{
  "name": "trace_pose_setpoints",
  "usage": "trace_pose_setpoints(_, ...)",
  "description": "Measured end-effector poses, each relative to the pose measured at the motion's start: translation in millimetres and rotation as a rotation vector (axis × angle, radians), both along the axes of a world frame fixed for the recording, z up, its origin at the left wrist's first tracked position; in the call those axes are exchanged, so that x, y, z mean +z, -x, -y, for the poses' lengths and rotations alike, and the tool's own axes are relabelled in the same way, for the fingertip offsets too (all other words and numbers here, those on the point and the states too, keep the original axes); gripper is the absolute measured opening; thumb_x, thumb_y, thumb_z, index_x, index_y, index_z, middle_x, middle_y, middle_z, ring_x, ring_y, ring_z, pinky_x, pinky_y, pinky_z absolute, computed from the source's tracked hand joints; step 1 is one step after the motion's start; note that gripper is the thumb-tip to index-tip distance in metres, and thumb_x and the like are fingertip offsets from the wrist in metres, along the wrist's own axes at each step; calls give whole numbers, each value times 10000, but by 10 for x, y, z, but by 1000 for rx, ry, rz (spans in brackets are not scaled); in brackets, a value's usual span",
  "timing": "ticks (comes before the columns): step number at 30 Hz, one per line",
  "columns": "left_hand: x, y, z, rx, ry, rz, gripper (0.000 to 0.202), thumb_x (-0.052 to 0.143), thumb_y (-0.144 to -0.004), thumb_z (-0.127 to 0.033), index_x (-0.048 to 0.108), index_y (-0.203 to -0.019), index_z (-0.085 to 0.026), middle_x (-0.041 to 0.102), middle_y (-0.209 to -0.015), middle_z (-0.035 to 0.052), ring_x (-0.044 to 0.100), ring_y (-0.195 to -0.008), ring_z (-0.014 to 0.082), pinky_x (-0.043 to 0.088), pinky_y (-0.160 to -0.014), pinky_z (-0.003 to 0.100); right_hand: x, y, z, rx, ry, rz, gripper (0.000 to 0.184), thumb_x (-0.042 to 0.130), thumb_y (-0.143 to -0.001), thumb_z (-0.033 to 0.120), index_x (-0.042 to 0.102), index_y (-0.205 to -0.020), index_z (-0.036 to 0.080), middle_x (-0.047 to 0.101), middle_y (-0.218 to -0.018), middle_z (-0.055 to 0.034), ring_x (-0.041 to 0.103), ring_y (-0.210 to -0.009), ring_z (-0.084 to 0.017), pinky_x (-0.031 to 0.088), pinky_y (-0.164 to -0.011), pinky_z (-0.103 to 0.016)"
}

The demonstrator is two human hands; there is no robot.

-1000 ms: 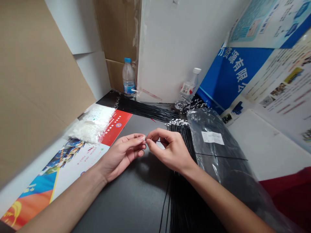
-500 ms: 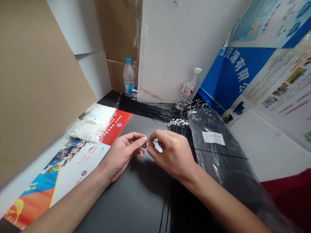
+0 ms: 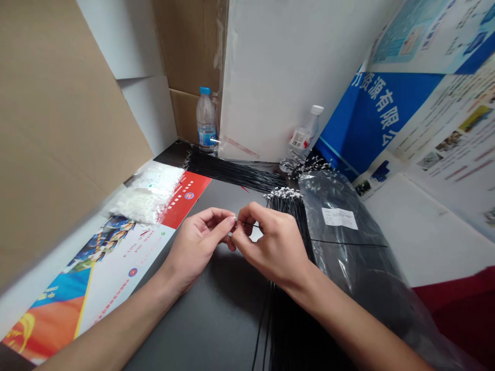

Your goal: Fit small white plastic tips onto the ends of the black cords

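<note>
My left hand (image 3: 199, 245) pinches a tiny white piece (image 3: 234, 218), a connector housing by its look, between thumb and forefinger; most of it is hidden. Touching those fingertips, my right hand (image 3: 273, 239) is closed on a thin black wire (image 3: 348, 243), whose long end trails out to the right over a clear plastic bag. Where wire and white piece meet, the fingers hide whether one sits inside the other. Under and beside my right hand lies a thick bundle of black wires (image 3: 294, 330) with white connectors (image 3: 284, 193) on the far ends.
Another black wire bundle (image 3: 235, 170) lies along the back. A bag of white pieces (image 3: 149, 193) rests on a printed sheet (image 3: 127, 278) at left. Two bottles, one blue-capped (image 3: 206, 121) and one white-capped (image 3: 305, 136), stand at the back. The plastic bag (image 3: 348, 268) covers the right side.
My hands have come closer together, and their fingertips now touch; the gap with bare wire between them has closed. The trailing wire end has shifted slightly left.
</note>
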State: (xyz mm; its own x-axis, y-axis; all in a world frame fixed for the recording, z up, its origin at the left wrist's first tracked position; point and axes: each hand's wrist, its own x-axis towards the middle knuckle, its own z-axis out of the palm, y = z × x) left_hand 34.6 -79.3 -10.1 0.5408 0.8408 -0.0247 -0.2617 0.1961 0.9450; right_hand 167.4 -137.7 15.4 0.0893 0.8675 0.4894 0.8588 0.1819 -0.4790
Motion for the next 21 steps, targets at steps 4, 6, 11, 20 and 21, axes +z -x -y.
trace_pose_setpoints(4, -63, -8, 12, 48, -57, 5, 155, 709, -822, -291, 680, -876, -149, 685, -780, 6, 630, -689, 115, 528, -693, 236, -1, 29, 15, 1, -22, -4, 157, 593, -836, 230, 571, -690, 179, 643, -634, 23, 553, -546, -89, 368, -558, -206)
trace_pose_setpoints(6, -93, -11, 18, 72, -52, 14, 154, 714, -817, -287, 681, -879, -150, 691, -802, 10, 643, -760, 126, 526, -747, 236, -12, 44, 16, -1, -50, -7, 147, 594, -843, 222, 579, -703, 178, 649, -644, 20, 560, -545, -86, 367, -553, -201)
trace_pose_setpoints(11, -119, -11, 14, 86, -25, 35, 160, 729, -797, -282, 684, -878, -151, 697, -817, 10, 639, -791, 125, 516, -779, 231, -67, 74, -4, 6, -91, -8, 121, 582, -855, 203, 601, -739, 175, 648, -651, 19, 553, -537, -79, 370, -549, -191)
trace_pose_setpoints(20, -83, -44, 37, 92, 72, 58, 268, 787, -723, -340, 666, -846, -136, 706, -801, 27, 653, -771, 147, 545, -771, 269, -110, 84, -2, 1, -88, -23, 151, 548, -875, 210, 577, -730, 176, 625, -633, 21, 508, -513, -75, 359, -527, -191)
trace_pose_setpoints(21, -76, -46, 38, 92, 70, 59, 271, 790, -719, -340, 663, -842, -135, 705, -799, 28, 651, -765, 147, 547, -757, 268, -103, 83, 1, 2, -76, -26, 152, 547, -879, 219, 583, -737, 177, 631, -638, 19, 514, -518, -77, 366, -533, -192)
